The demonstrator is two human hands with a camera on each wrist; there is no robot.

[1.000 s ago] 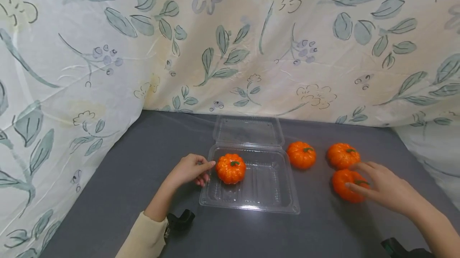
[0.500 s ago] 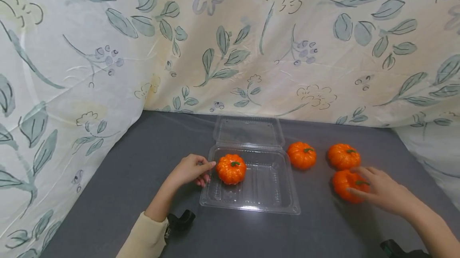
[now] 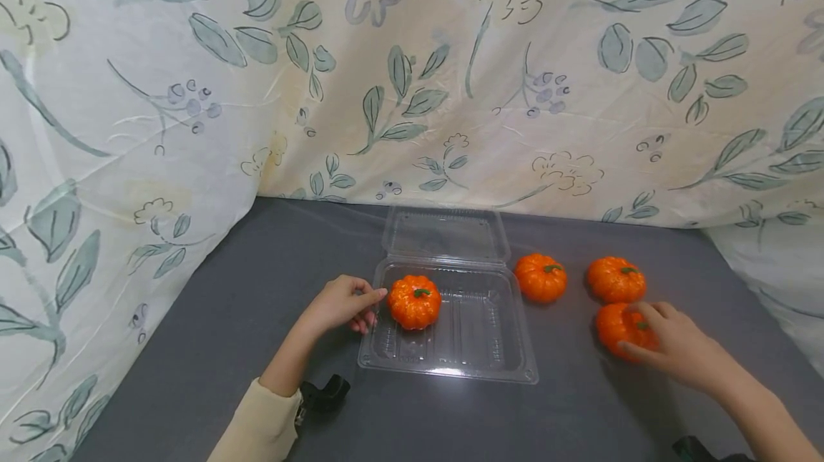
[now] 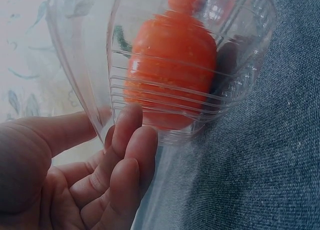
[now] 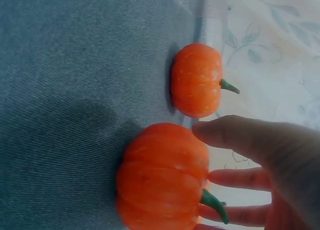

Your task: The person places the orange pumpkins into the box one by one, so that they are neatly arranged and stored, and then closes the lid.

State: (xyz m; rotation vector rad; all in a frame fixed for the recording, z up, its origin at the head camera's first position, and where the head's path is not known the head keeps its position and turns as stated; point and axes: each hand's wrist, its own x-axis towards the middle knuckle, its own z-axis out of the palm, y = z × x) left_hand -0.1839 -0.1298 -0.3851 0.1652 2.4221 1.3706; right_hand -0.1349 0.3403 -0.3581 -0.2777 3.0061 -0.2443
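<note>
My left hand [image 3: 344,305] pinches the left rim of an open clear plastic container [image 3: 479,369]; the left wrist view shows thumb and fingertips on either side of its edge. Inside, at the left, sits a small orange pumpkin [image 3: 414,302] with a green stem. At the right, my right hand [image 3: 679,344] reaches over the nearest loose pumpkin [image 3: 621,333], thumb and fingers spread about its top. In the right wrist view the thumb tip overlaps that pumpkin's [image 5: 160,180] edge, and some fingertips are hidden behind it.
Two more pumpkins stand on the dark grey cloth [image 3: 270,254]: one [image 3: 541,278] just right of the container, another [image 3: 615,280] directly behind the nearest one. The container's lid [image 3: 447,233] lies folded back. A floral curtain [image 3: 412,76] closes off the back and sides.
My right hand has shifted slightly and its fingers sit closer over the nearest pumpkin, whose stem is now more covered. The left hand, the container and the other pumpkins have not visibly moved.
</note>
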